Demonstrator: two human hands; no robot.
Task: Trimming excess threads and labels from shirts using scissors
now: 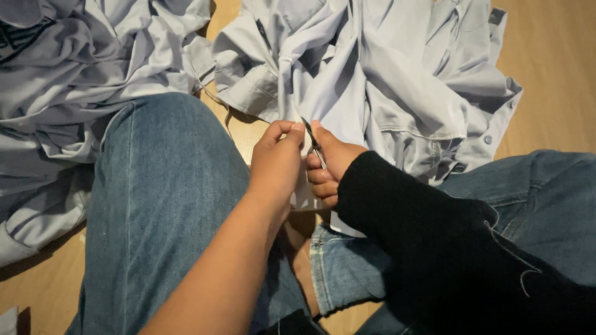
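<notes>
Two hands met over a pale grey shirt [372,80] spread on the wooden floor [552,56]. One left hand [276,164] pinched a fold of the shirt taut, its grip closed on cloth. One right hand [329,167], in a black sleeve [447,248], was clenched around small snips [313,144], blade against the fold. A second grey garment [68,74] lay heaped by the floor's left edge, beside two denim-clad legs.

Your view is dim and warm; soft shadows pool under the shirts [385,74]; your black sleeve [447,248] loses detail; focus stays sharp.
</notes>
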